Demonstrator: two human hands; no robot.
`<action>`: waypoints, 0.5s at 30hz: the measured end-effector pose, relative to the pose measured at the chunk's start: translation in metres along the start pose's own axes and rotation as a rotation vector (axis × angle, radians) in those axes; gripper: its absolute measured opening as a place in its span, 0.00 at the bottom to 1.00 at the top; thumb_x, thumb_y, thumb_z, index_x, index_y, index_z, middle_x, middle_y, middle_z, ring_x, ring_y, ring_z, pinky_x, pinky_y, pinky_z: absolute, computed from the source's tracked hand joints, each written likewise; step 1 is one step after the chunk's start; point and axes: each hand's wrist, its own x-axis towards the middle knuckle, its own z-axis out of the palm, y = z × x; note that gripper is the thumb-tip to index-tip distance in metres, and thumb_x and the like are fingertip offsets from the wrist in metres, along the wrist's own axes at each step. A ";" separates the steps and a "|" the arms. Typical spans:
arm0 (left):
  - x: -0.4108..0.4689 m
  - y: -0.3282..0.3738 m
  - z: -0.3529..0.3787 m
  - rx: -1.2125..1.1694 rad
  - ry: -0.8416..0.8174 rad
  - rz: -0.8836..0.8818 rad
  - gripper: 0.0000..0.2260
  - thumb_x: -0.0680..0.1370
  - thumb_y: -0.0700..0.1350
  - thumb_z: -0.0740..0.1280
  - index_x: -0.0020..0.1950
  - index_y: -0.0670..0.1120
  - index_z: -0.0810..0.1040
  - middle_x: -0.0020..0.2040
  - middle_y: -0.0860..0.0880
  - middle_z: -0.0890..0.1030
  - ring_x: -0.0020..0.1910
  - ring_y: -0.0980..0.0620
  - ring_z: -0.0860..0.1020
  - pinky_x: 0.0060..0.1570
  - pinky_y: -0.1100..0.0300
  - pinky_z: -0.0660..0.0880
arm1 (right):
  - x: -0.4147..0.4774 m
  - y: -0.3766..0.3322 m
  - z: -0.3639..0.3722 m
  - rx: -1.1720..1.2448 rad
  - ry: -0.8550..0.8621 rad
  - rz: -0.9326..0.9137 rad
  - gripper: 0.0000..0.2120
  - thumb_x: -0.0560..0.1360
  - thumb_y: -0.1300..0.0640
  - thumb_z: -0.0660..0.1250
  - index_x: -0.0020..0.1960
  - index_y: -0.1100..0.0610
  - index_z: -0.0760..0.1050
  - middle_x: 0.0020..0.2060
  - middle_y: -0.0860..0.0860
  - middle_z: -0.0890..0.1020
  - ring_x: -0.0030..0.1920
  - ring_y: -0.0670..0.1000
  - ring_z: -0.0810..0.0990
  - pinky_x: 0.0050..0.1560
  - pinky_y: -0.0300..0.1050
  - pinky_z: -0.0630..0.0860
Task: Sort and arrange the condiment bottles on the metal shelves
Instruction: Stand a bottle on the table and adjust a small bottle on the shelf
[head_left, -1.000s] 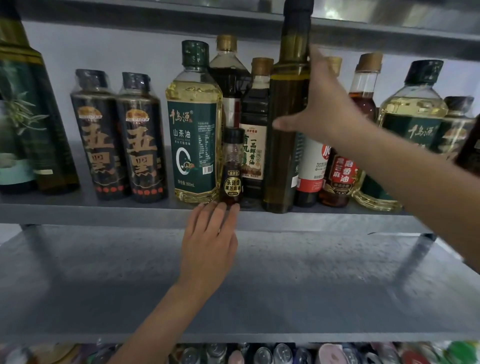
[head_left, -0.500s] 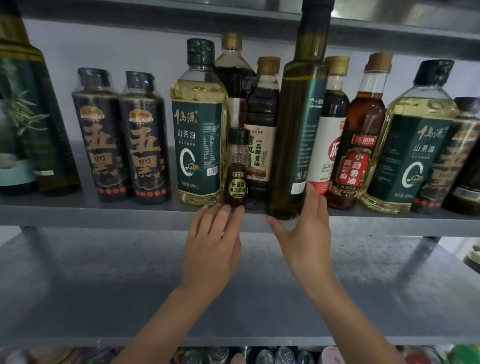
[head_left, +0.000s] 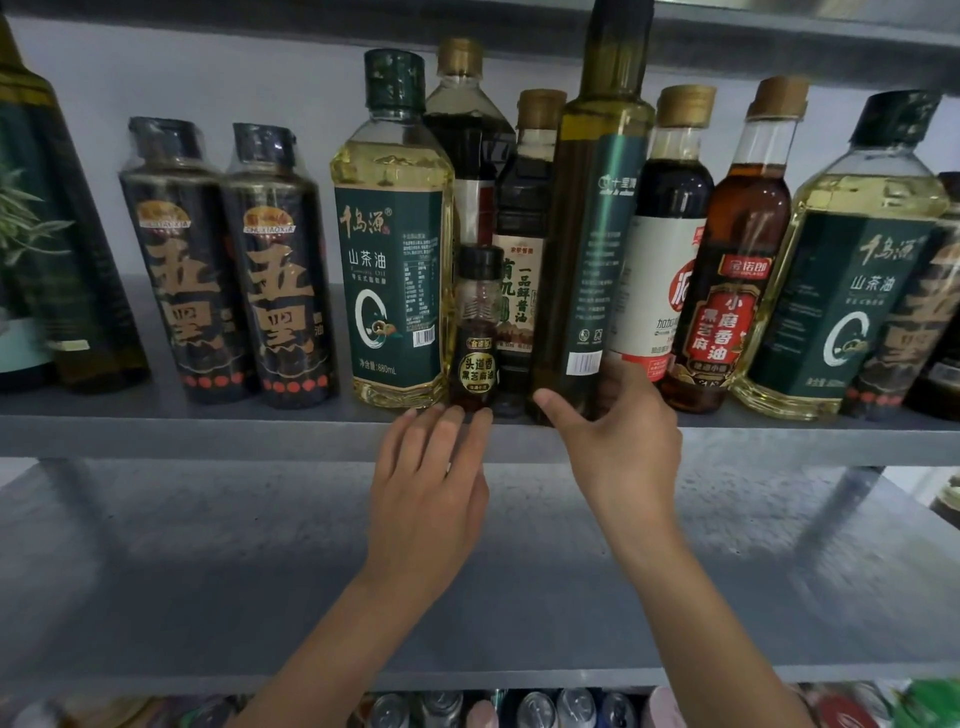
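A row of condiment bottles stands on the grey metal shelf (head_left: 208, 431). My left hand (head_left: 436, 488) lies flat against the shelf's front edge, straight fingertips touching the base of a small dark sesame oil bottle (head_left: 475, 332). My right hand (head_left: 618, 441) is at the foot of a tall olive oil bottle (head_left: 592, 234); the thumb stretches left under its base and the fingers point up along its right side. A camellia oil bottle (head_left: 395, 249) stands left of the small one, and a soy sauce bottle (head_left: 519, 270) stands behind it.
Two black-labelled bottles (head_left: 228, 270) stand further left, beside a large dark bottle (head_left: 52, 234). To the right are a red-labelled sesame oil bottle (head_left: 727, 312) and a second camellia oil bottle (head_left: 852, 291). A lower shelf (head_left: 208, 571) lies beneath, with cans (head_left: 519, 709) below it.
My right hand has come down from the tall olive oil bottle's middle to its base. My left hand has stayed at the small bottle's foot.
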 end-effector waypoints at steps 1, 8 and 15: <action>0.000 0.000 0.000 -0.002 -0.001 -0.001 0.19 0.74 0.39 0.65 0.65 0.42 0.72 0.57 0.43 0.76 0.58 0.45 0.71 0.65 0.48 0.64 | 0.000 0.000 0.000 -0.008 0.007 0.005 0.26 0.67 0.44 0.74 0.59 0.53 0.73 0.52 0.49 0.81 0.51 0.51 0.80 0.49 0.51 0.77; 0.000 0.000 -0.002 -0.006 -0.017 0.002 0.20 0.73 0.38 0.66 0.65 0.42 0.73 0.57 0.43 0.75 0.58 0.45 0.71 0.66 0.48 0.64 | 0.005 -0.009 0.014 -0.093 -0.020 0.042 0.26 0.67 0.41 0.73 0.59 0.54 0.72 0.52 0.50 0.81 0.51 0.54 0.80 0.45 0.47 0.74; 0.001 0.001 -0.004 -0.006 -0.041 -0.012 0.20 0.72 0.38 0.68 0.65 0.41 0.74 0.57 0.42 0.77 0.58 0.44 0.71 0.66 0.48 0.65 | 0.005 -0.018 0.020 -0.115 -0.026 0.074 0.27 0.68 0.42 0.72 0.58 0.58 0.70 0.53 0.53 0.80 0.52 0.56 0.79 0.42 0.44 0.68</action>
